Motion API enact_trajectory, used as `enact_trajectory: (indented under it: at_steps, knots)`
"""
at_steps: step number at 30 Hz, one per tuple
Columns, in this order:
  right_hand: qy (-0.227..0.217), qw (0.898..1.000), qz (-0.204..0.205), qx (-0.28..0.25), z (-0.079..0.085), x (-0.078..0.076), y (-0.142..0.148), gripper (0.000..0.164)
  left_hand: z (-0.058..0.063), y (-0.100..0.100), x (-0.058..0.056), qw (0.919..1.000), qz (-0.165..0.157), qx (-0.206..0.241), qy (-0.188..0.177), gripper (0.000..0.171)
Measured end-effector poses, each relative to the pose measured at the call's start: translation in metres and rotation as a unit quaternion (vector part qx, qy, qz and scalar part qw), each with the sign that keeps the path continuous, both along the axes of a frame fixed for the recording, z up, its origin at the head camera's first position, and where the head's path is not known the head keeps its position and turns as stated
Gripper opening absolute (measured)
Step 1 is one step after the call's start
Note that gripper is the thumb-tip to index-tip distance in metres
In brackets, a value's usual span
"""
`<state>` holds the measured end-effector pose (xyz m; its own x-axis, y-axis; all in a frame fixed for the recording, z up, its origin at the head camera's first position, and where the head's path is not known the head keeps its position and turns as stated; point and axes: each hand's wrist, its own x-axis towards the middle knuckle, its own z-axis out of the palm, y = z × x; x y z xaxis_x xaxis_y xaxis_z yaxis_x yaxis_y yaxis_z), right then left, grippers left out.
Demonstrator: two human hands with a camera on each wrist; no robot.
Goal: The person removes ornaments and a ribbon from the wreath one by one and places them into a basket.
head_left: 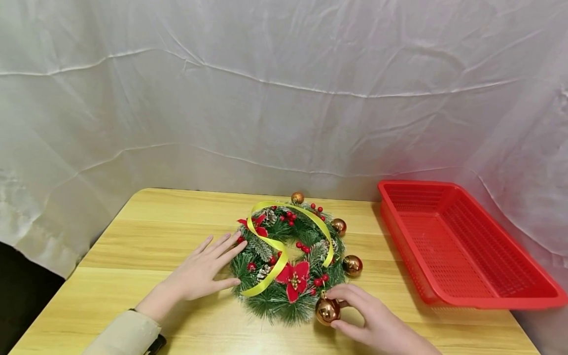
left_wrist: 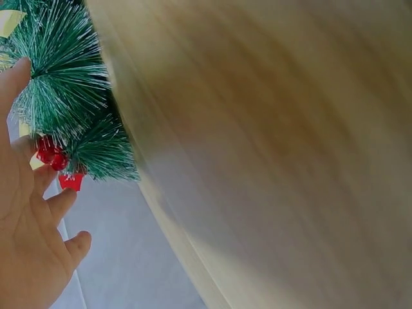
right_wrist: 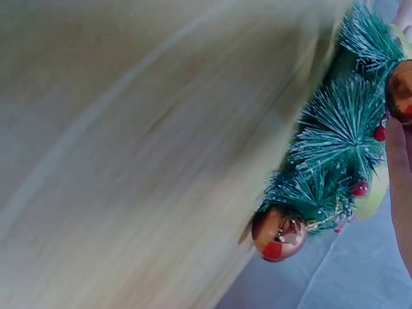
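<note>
Pale, creased cloth hangs behind the desk, which has a yellow wood grain. At the desk's right lies a red basket, shown only by the head view. Near the desk's middle lies a green wreath, just left of the basket. The left hand reaches out palm down, its grip apart, fingers spread and nearly straight at the wreath's left edge. The right hand comes in low from the right, its grip clamped on a copper bauble between thumb and fingers, at the wreath's near right edge. A yellow ribbon curls loosely over the wreath, past two red flowers. Three other baubles sit along its right and far edge. The right wrist view adds a red patch mirrored on one bauble; the left wrist view brings red berries close beside the left fingers.
</note>
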<state>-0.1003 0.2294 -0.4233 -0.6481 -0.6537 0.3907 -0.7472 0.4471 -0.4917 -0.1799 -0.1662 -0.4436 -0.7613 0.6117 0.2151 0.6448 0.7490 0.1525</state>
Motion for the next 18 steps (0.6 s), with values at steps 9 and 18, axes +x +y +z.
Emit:
enact_trajectory:
  at_steps: [9, 18]
  knots:
    - [0.086, 0.995, 0.029, -0.052, -0.0011, -0.0073, 0.0015, 0.047, 0.0005, 0.0001, -0.0005, 0.9997, 0.006, -0.021, -0.005, 0.081]
    - [0.11, 0.992, 0.013, -0.058, 0.0069, -0.0095, 0.0075, 0.047, -0.0001, 0.0, -0.0009, 0.9996, 0.009, -0.025, -0.008, 0.082]
